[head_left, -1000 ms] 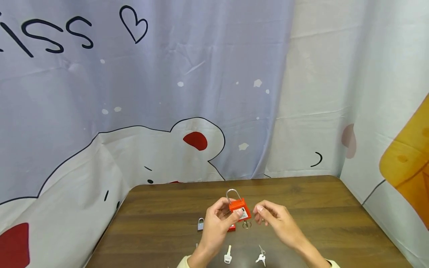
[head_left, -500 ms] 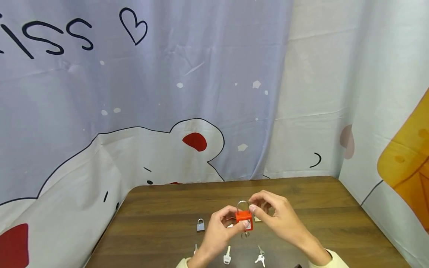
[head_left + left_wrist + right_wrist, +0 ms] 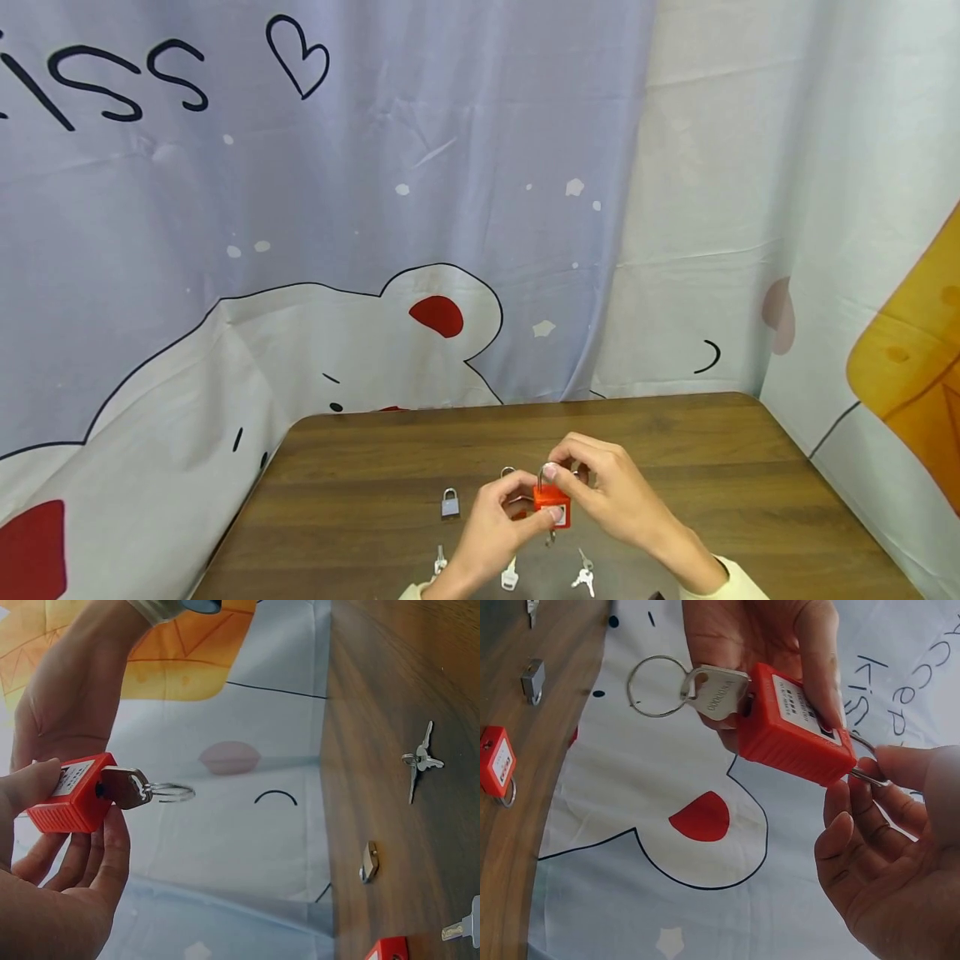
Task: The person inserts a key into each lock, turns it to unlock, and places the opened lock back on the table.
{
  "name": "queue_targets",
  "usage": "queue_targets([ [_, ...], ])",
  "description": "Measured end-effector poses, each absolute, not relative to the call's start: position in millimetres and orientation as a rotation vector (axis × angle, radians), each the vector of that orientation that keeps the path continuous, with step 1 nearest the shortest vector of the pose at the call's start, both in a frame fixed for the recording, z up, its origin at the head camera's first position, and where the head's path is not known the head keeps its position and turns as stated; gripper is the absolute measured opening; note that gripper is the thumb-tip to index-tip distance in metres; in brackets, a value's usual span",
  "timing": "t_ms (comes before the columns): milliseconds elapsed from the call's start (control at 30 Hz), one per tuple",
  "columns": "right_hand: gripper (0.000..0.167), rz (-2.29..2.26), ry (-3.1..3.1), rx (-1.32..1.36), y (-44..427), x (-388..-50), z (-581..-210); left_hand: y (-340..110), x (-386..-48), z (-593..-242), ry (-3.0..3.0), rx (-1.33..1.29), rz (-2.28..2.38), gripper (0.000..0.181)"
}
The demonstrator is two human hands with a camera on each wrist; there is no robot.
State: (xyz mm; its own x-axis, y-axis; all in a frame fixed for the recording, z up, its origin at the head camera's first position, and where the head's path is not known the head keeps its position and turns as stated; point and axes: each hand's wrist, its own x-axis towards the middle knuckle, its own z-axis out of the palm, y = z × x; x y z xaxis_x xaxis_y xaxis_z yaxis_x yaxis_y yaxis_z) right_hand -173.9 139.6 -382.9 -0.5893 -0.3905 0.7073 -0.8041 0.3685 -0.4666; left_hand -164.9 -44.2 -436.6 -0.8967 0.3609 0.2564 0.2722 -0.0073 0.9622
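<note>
A red padlock [image 3: 552, 505] with a white label is held above the table by the left hand [image 3: 491, 527], thumb on the label and fingers behind. In the right wrist view the right hand [image 3: 900, 832] pinches the metal shackle [image 3: 868, 777] between thumb and fingers. A silver key [image 3: 717, 691] sits in the keyhole at the bottom of the padlock, a split ring [image 3: 656, 686] hanging from it. The left wrist view shows the same key [image 3: 126, 787] and the padlock's body [image 3: 71, 796] between the left thumb and fingers.
On the wooden table [image 3: 360, 467] lie a small grey padlock [image 3: 450, 505], a white-headed key [image 3: 509, 575], a bunch of keys [image 3: 584, 575] and more keys [image 3: 440, 560]. Another red padlock [image 3: 496, 761] and a brass-coloured one [image 3: 369, 862] lie there too. A printed curtain hangs behind.
The right hand has moved left from beside the padlock onto its shackle. The left hand has shifted slightly right and lower with the padlock, which has turned more upright.
</note>
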Motion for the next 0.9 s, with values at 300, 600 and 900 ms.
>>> queue_targets([
  [300,0.015,1.113,-2.132,1.032,141,-174,-374,-44,-164,-440,2.178,0.692,2.059,0.025],
  [600,0.014,1.132,-2.209,1.011,138,-169,-371,-44,-165,-442,2.194,0.725,2.070,0.025],
  [900,0.012,1.130,-2.197,1.030,133,-167,-371,-43,-167,-443,2.182,0.737,2.088,0.024],
])
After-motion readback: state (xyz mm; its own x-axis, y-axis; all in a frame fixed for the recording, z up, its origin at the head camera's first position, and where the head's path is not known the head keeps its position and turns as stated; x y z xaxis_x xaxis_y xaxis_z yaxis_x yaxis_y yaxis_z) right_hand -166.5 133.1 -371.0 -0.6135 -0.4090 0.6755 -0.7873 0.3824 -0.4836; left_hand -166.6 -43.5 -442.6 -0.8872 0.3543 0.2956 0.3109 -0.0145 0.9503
